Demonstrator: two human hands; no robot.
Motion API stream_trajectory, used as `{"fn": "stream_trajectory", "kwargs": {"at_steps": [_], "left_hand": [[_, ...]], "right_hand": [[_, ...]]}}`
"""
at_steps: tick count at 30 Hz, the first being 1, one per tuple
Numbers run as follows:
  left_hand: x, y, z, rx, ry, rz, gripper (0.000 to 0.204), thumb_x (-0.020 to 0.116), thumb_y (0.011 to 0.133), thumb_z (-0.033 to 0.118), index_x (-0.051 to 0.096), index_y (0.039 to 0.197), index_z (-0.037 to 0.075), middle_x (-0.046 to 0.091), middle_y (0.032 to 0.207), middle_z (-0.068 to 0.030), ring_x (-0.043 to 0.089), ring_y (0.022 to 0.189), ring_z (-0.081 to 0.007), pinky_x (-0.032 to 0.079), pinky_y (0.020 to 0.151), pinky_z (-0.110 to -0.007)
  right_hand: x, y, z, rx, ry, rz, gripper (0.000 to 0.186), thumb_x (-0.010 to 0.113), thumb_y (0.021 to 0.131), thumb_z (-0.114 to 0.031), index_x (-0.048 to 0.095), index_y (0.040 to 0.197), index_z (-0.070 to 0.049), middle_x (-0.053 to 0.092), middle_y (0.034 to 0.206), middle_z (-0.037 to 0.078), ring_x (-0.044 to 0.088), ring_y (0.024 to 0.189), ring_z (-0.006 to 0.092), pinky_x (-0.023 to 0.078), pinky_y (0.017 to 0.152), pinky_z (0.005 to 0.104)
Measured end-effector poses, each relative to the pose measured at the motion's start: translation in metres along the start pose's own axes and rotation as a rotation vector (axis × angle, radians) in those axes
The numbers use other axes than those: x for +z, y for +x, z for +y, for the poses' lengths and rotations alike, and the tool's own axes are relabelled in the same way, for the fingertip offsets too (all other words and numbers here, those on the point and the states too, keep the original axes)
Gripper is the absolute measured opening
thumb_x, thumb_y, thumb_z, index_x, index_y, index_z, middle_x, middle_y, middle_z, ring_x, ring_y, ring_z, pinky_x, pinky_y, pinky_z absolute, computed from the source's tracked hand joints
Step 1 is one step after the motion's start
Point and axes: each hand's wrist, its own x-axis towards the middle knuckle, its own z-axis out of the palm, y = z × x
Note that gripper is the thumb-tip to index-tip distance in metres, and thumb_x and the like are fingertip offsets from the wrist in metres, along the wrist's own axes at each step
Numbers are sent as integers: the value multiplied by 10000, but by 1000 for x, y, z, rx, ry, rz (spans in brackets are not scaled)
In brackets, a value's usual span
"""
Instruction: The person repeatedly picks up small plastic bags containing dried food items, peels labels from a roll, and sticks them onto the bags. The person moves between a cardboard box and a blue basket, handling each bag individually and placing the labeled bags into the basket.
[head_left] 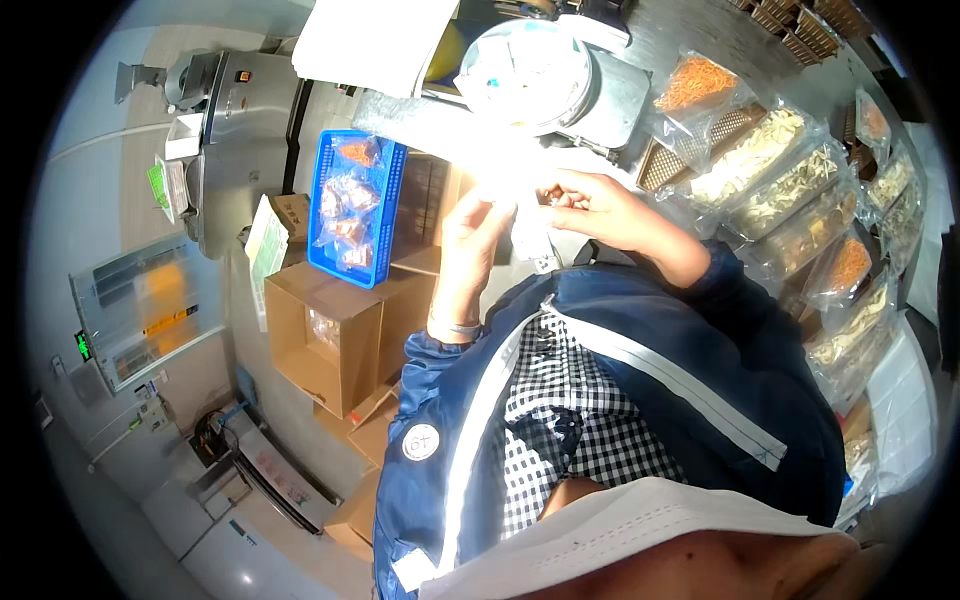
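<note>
Strong glare washes out the space between my hands. My left hand (474, 232) is closed, its thumb and fingers pinched at the left edge of a pale, thin, bag-like thing (531, 240). On its right side my right hand (600, 208) has curled fingers drawn together near its upper edge. What the fingertips grip is too bright to make out clearly. Just beyond the hands stands a weighing scale (617, 100) with a round, shiny bowl (525, 75) on it. Small bits lie in the bowl.
To the left, a blue basket (381, 225) with several filled clear bags rests by cardboard boxes (345, 330). On the right, clear bags of pale dried slices (750, 155) and orange shreds (695, 82) lie with brown baskets (660, 168). A white sheet (370, 45) is at the far edge.
</note>
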Motion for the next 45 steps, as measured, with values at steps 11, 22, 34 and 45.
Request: {"fn": "stream_trajectory", "kwargs": {"at_steps": [11,22,34,45], "left_hand": [[-53,34,-1,91,226,255,244,587,995,117,597,1210,1,659,1038,-68,575,799,-85,493,730,-227],[-29,200,44,411,1263,-41,387,625,937,227,525,1179,-58,678,966,-294,671,884,-451,548,752,-478],[4,234,50,-46,1268,-186,601,730,843,271,432,1287,-4,575,1276,-255,649,1056,-392,514,873,-454],[-6,255,42,409,1055,-342,441,600,924,98,474,1303,-89,617,1119,-252,630,995,-324,508,850,-416]], "right_hand": [[-110,17,-28,73,181,572,153,605,983,-205,593,982,-52,574,797,4,591,716,89,446,611,219],[-56,45,-7,158,-56,647,134,586,931,-182,586,917,-48,589,742,22,547,630,90,428,573,217],[-53,4,46,139,-65,918,167,611,898,-219,595,868,-56,581,742,54,565,678,170,453,626,307],[-9,-38,38,-71,-6,1209,276,686,883,-275,589,881,-17,621,738,60,598,667,127,457,588,311]]}}
